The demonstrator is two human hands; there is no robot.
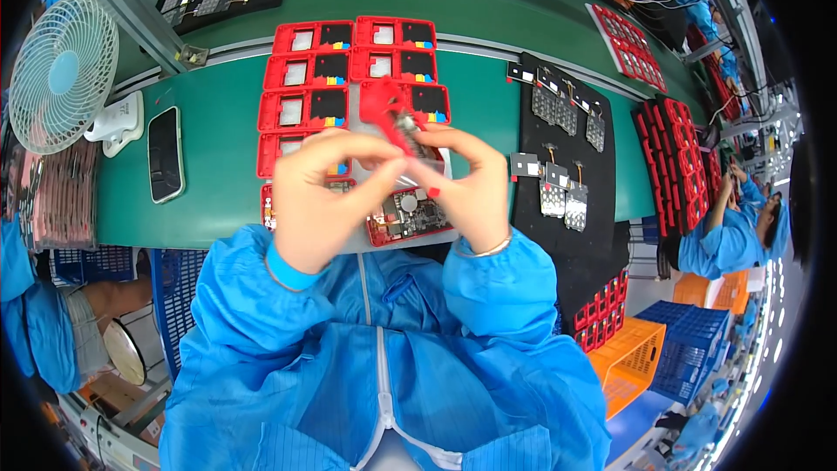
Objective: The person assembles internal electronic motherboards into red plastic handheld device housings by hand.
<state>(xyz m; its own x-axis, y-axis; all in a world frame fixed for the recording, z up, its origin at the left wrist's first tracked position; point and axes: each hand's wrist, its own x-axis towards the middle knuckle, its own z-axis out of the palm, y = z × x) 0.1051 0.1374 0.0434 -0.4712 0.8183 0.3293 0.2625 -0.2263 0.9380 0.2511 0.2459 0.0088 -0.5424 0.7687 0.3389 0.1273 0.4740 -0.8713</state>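
Above the middle of the bench, a red plastic casing [380, 105] is held up on its edge, tilted and blurred, with small grey parts showing on its right side. My left hand [318, 187] is closed, thumb and forefinger pinched at the casing's near end. From the right, my right hand [471, 183] grips the casing between thumb and fingers. A small translucent patch shows between the fingertips; its kind is unclear. Beneath the hands lies a red housing with a circuit board [410, 216], partly hidden. Beyond it stand two columns of open red housings [305, 70] with black and white insides.
Keypad-like boards with cables [554, 109] lie on a black mat [575, 253] to the right. Stacked red trays [671, 166] stand farther right. A phone [166, 154], a white fan [65, 70] and stacked panels [65, 196] are at left. Orange [635, 358] and blue crates sit below.
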